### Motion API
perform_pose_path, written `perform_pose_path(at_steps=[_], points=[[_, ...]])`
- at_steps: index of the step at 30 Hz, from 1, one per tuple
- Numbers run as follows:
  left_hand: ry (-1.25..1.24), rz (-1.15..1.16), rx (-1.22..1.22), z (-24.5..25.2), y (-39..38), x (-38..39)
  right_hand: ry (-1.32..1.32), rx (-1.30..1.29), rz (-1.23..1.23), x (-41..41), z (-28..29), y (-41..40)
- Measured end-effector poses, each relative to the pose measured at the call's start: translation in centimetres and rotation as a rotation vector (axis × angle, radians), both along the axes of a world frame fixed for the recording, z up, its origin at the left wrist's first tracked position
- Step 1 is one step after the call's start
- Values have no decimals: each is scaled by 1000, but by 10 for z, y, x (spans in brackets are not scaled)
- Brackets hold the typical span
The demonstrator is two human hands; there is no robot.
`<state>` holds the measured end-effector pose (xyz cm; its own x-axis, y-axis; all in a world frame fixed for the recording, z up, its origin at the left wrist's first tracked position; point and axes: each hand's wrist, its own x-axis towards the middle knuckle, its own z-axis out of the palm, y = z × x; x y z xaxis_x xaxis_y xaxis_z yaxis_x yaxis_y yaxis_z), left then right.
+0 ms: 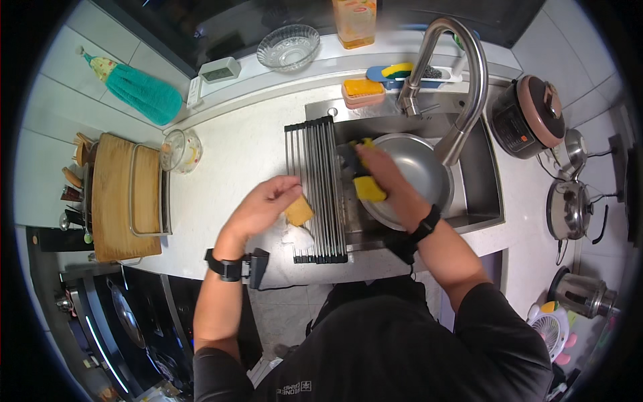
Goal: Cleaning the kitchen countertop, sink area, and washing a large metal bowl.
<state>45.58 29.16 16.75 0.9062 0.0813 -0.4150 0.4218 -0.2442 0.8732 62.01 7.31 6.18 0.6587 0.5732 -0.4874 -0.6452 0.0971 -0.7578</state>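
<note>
My left hand (269, 203) pinches a small tan-yellow sponge-like piece (300, 211) by its upper edge. Just below it is a soft white thing (299, 236), either foam or cloth; I cannot tell which. Both overlap the roll-up drying rack of steel rods (326, 201), which lies across the left side of the sink. Over the steel sink (474, 196), my right hand (387, 173) grips a yellow and black object (369, 189), blurred and partly covered by my fingers. Behind that hand a round grey metal pan (419, 161) rests in the basin.
An arched faucet (479, 75) reaches over the pan. Behind the sink are a pink soap dish (364, 102) with an orange sponge and a blue sponge holder (379, 76). A rice cooker (527, 118) stands right; a glass jar (182, 151) and wooden cutting boards (113, 201) stand left.
</note>
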Motion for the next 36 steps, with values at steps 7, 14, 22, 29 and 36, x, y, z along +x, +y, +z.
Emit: perform_pose_path(at_steps=[7, 14, 22, 29, 36], points=[[118, 113, 72, -12, 27, -15, -244, -251, -346, 82, -39, -3], [148, 307, -80, -52, 39, -85, -953, -1121, -313, 116, -83, 46], [166, 531, -167, -80, 65, -130, -920, -1263, -106, 119, -103, 66], [137, 515, -197, -73, 54, -128, -1000, -1025, 243, 70, -66, 45], [88, 361, -335, -33, -40, -121, -787, -767, 280, 47, -90, -104]])
